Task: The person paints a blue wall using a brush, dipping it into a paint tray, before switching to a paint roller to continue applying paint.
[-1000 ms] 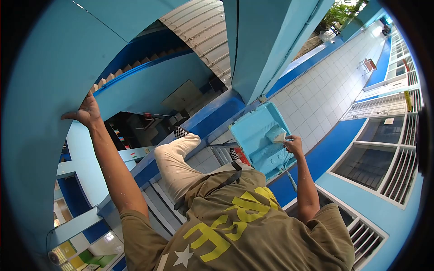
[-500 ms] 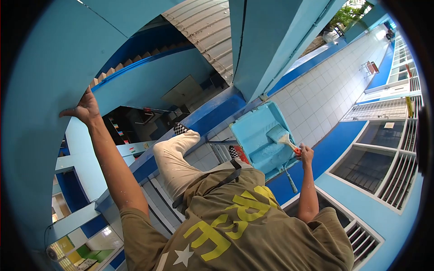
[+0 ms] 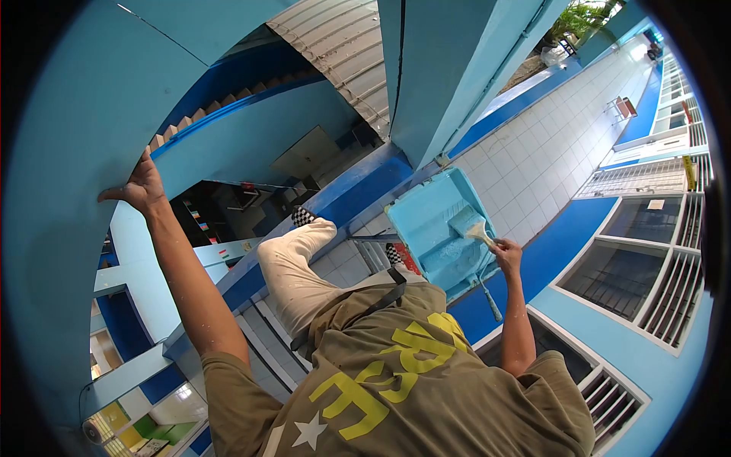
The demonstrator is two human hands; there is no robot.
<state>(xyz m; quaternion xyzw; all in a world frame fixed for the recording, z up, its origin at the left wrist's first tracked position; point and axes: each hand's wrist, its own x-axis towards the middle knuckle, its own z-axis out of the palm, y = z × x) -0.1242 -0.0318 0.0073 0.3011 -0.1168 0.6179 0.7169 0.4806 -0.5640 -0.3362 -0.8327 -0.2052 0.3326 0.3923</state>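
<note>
My right hand (image 3: 508,257) is closed around the handle of a wide paintbrush (image 3: 470,225). The brush's bristles, coated in light blue, rest over the inside of a blue paint tray (image 3: 411,221). A paint roller handle (image 3: 491,299) hangs over the tray's near edge, just below my right hand. Far to the left, my left hand (image 3: 143,186) is spread with its thumb out, braced on the edge of a light blue wall (image 3: 68,152).
A ladder (image 3: 373,255) shows under the tray, beside my checkered shoe (image 3: 393,254). My other foot is on a dark blue ledge (image 3: 365,194). A light blue column (image 3: 449,76) rises ahead. Barred windows (image 3: 617,266) line the right, along a tiled walkway (image 3: 548,160).
My right hand has moved slightly up and left with the paintbrush, covering more of its handle in view. My left hand stays on the wall.
</note>
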